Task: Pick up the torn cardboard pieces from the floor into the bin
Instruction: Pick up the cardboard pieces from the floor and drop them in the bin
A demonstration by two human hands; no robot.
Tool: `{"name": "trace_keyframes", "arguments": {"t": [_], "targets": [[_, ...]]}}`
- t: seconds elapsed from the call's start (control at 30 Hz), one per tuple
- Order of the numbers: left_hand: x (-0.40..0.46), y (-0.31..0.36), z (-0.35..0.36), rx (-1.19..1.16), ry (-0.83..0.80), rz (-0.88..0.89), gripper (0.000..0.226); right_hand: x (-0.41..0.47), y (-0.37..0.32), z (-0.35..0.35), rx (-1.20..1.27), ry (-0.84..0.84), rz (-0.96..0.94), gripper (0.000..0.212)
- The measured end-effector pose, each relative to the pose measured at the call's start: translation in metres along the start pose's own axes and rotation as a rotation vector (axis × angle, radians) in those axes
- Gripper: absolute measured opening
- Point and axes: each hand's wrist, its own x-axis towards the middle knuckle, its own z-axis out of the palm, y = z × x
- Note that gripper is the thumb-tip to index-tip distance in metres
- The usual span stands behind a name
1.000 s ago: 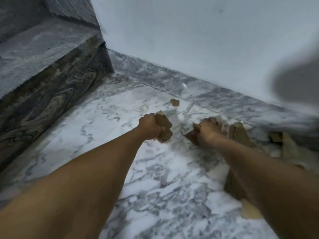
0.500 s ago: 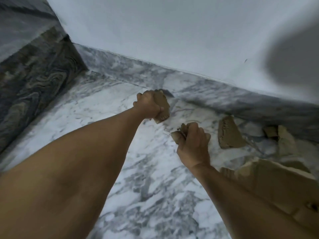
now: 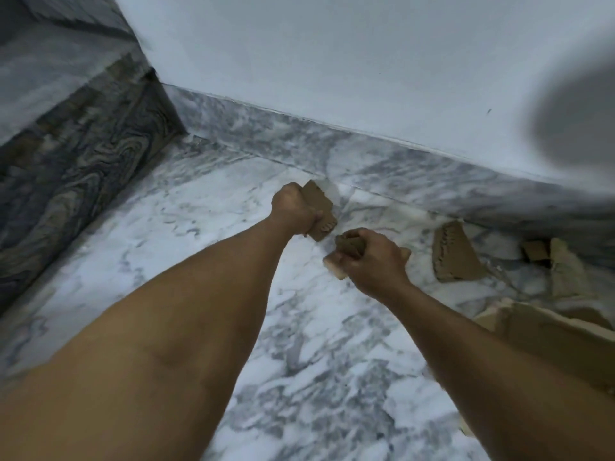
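Since both grips, left hand (image 3: 293,207) and right hand (image 3: 372,261), clench light, stiff scraps (image 3: 321,207), we'd pinch the piece (image 3: 454,257) at 3 o'clock by its edge.

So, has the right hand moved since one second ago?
Yes. The right hand, gripping cardboard scraps, has drawn left, away from the triangular piece lying by the skirting; bare floor now separates them.

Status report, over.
Left hand grips cardboard piece. Right hand grips scraps. More pieces on floor. Bin not visible.
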Motion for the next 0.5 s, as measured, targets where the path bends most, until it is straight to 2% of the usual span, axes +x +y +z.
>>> {"name": "trace_keyframes", "arguments": {"t": [0.1,0.17,0.27,0.5], "targets": [[-0.003,-0.003,0.004,-0.1,0.05,-0.002,0.048,0.004,-0.009,0.004,-0.105,-0.028,-0.02,0.009],[-0.005,-0.005,0.007,-0.168,0.073,-0.016,0.046,0.004,-0.016,0.008,-0.147,-0.051,-0.018,0.013],[-0.003,-0.005,0.003,-0.207,0.051,-0.047,0.05,0.001,-0.023,0.016,-0.197,-0.042,-0.034,0.013],[0.001,0.01,-0.006,-0.041,-0.006,-0.048,0.045,-0.006,-0.021,0.031,-0.16,0.055,0.007,0.018]]}}
